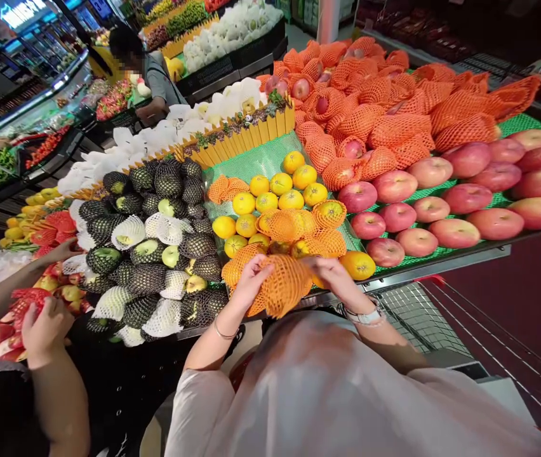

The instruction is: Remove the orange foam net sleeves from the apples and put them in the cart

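My left hand (250,279) and my right hand (332,276) both pinch an orange foam net sleeve (284,284) at the near edge of a fruit display. The fingers of each hand are closed on the net, stretching it between them. Whether a fruit sits inside the net is hidden. Just beyond lie bare yellow oranges (270,197) and others wrapped in orange nets (299,231) on a green mat (251,162). One bare orange (357,264) rests right of my right hand.
Red apples (442,203) fill the right side, with netted apples (385,120) behind. Fruit in black and white nets (151,254) lies to the left. Another person's hands (44,327) handle red netted fruit at the far left. A wire cart (442,324) stands at my right.
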The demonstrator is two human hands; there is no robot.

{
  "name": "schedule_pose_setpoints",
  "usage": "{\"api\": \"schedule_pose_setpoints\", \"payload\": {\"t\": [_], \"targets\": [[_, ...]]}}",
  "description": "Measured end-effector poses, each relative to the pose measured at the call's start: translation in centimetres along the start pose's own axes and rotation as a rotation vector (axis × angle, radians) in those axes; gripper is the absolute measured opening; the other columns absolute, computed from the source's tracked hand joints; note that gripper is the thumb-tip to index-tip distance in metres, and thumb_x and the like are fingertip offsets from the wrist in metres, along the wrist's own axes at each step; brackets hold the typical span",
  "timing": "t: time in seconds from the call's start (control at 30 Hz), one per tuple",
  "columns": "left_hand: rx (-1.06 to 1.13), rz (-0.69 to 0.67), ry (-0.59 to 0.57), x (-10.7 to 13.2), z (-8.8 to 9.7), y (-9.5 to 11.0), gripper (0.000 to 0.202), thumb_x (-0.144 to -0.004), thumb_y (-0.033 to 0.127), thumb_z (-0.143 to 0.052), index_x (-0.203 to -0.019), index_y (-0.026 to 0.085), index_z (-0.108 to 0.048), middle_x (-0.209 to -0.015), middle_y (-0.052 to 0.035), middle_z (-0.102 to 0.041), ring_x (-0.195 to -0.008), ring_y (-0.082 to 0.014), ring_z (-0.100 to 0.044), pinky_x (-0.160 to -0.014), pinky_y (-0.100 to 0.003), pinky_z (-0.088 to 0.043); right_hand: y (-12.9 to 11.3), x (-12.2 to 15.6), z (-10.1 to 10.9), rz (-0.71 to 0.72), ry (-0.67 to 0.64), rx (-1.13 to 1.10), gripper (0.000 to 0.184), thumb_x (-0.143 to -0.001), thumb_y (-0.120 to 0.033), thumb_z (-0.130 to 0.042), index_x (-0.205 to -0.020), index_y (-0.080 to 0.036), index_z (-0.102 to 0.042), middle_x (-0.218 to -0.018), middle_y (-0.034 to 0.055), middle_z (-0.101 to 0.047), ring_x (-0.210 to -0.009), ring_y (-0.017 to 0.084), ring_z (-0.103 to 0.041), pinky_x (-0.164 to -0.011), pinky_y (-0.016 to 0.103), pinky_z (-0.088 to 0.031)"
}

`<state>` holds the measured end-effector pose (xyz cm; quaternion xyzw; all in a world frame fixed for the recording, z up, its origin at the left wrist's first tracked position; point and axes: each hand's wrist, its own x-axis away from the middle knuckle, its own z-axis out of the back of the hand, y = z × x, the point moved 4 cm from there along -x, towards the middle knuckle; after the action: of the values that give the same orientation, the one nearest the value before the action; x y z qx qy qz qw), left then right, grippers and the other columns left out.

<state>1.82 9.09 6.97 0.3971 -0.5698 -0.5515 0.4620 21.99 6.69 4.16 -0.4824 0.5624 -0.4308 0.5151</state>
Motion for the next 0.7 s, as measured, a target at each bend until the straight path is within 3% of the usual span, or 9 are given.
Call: {"api": "schedule_pose_setpoints", "payload": {"t": [0.1, 0.13, 0.23, 0.33, 0.47, 0.6, 0.67, 0.7], "targets": [[-0.06, -0.179, 0.349, 0.5, 1.2, 1.5, 0.047, -0.075, 0.061, -0.07, -0.074, 0.02, -0.047, -0.068, 0.0044, -0.049, -0.063, -0.0104, -0.046, -0.063, -0.023, -0.044, -1.5, 0.9, 1.3, 0.108, 0.334, -0.142, 0.015, -0.088, -0.026, -0.056, -0.078, -0.022, -0.065, -0.071, -0.0002, -0.065, -0.064, 0.014, -0.063, -0.063, 0.027, -0.055], [-0.097, -0.246, 0.426, 0.7, 1.4, 2.1, 0.046, -0.076, 0.061, -0.07, -0.075, 0.02, -0.048, -0.069, 0.004, -0.05, -0.065, -0.0109, -0.047, -0.064, -0.023, -0.044, -2.2, 1.4, 1.4, 0.16, 0.345, -0.131, 0.017, -0.089, -0.024, -0.054, -0.077, -0.022, -0.065, -0.069, 0.0007, -0.064, -0.064, 0.015, -0.063, -0.062, 0.028, -0.054], [-0.204, -0.443, 0.499, 1.3, 0.8, 3.4, 0.036, -0.082, 0.054, -0.069, -0.08, 0.02, -0.054, -0.082, 0.0002, -0.058, -0.079, -0.014, -0.056, -0.076, -0.026, -0.048, -4.0, 2.8, -0.1, 0.266, 0.051, 0.096, 0.025, -0.092, -0.022, -0.048, -0.078, -0.024, -0.069, -0.078, 0.0052, -0.069, -0.08, 0.02, -0.069, -0.071, 0.033, -0.056], [-0.276, -0.579, 0.361, 1.6, -0.5, 3.8, 0.024, -0.088, 0.043, -0.066, -0.086, 0.021, -0.056, -0.105, -0.0039, -0.063, -0.101, -0.0177, -0.06, -0.091, -0.033, -0.049, -4.5, 3.6, -0.8, 0.332, -0.018, 0.302, 0.025, -0.092, -0.019, -0.047, -0.08, -0.023, -0.069, -0.088, 0.0067, -0.071, -0.086, 0.02, -0.068, -0.073, 0.033, -0.057], [-0.361, -0.591, 0.061, 2.0, -2.5, 3.6, 0.028, -0.093, 0.047, -0.057, -0.085, 0.021, -0.053, -0.122, -0.0098, -0.062, -0.112, -0.0232, -0.06, -0.094, -0.042, -0.051, -2.9, 3.9, -1.1, 0.362, -0.083, 0.364, 0.033, -0.087, -0.014, -0.047, -0.055, -0.022, -0.053, -0.055, 0.0011, -0.053, -0.052, 0.014, -0.05, -0.052, 0.026, -0.048], [-0.375, -0.618, -0.185, 2.7, -4.3, 4.2, 0.038, -0.099, 0.05, -0.041, -0.082, 0.02, -0.055, -0.132, -0.0115, -0.058, -0.123, -0.026, -0.055, -0.102, -0.048, -0.048, -0.7, 3.9, -0.6, 0.33, -0.087, 0.321, 0.018, -0.083, -0.016, -0.052, -0.08, -0.025, -0.067, -0.073, 0.0025, -0.068, -0.065, 0.019, -0.061, -0.07, 0.035, -0.058], [-0.383, -0.68, -0.187, 3.2, -5.0, 4.6, 0.037, -0.1, 0.048, -0.039, -0.086, 0.021, -0.06, -0.134, -0.0107, -0.056, -0.128, -0.0265, -0.052, -0.107, -0.05, -0.044, -0.3, 3.9, 0.7, 0.363, -0.003, 0.366, 0.017, -0.083, -0.018, -0.056, -0.092, -0.027, -0.068, -0.084, 0.0026, -0.072, -0.077, 0.023, -0.067, -0.079, 0.04, -0.06], [-0.402, -0.698, -0.125, 3.3, -5.3, 4.7, 0.034, -0.101, 0.046, -0.039, -0.093, 0.022, -0.062, -0.135, -0.0107, -0.055, -0.129, -0.0266, -0.051, -0.108, -0.05, -0.043, -0.2, 3.9, 1.6, 0.383, 0.045, 0.391, 0.019, -0.083, -0.019, -0.058, -0.097, -0.028, -0.068, -0.089, 0.0027, -0.073, -0.082, 0.024, -0.069, -0.081, 0.041, -0.06]]}}
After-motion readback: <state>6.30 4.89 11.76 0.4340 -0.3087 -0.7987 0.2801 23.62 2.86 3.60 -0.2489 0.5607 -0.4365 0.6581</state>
